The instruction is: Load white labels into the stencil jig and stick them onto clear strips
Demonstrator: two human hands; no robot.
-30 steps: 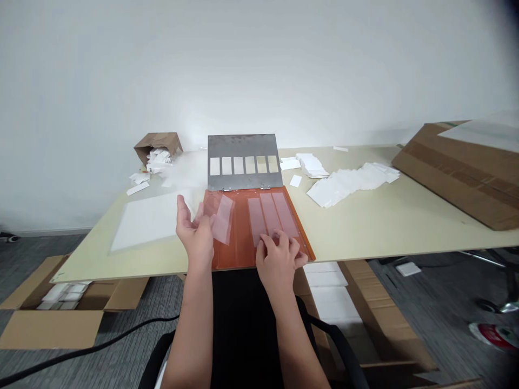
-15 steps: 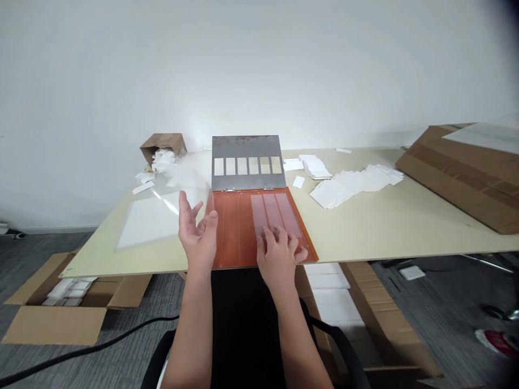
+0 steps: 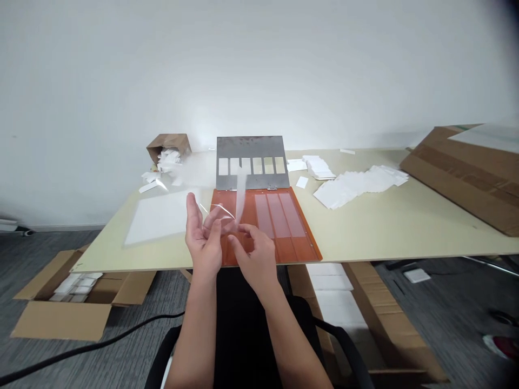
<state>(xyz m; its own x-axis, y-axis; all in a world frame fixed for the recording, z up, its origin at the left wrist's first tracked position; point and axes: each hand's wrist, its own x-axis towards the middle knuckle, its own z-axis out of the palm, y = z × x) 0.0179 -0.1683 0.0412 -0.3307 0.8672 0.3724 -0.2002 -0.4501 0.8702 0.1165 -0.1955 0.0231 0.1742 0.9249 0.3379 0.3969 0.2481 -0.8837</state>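
My left hand (image 3: 204, 235) is raised over the left part of the orange base (image 3: 287, 249), with thumb and fingers curled around thin clear plastic film (image 3: 221, 212). Beside it, my right hand (image 3: 254, 251) pinches the lower end of a narrow translucent strip (image 3: 240, 197) that stands upright between the hands. Whether strip and film are joined is unclear. Three pale translucent strips (image 3: 277, 216) lie side by side in the right part of the base. A grey metal lid (image 3: 249, 147) with several rectangular windows is hinged at the base's far edge and tilted up.
A milky sheet (image 3: 156, 219) lies on the table at left, near a small carton (image 3: 168, 141) spilling white pieces. Fanned white cards (image 3: 357, 186) and a large carton (image 3: 466, 178) are at right. Open boxes stand below, left (image 3: 62, 321) and right (image 3: 389, 313).
My right hand has lifted off the strips in the base and moved left to my left hand. It now pinches a narrow strip. The view has shifted slightly.
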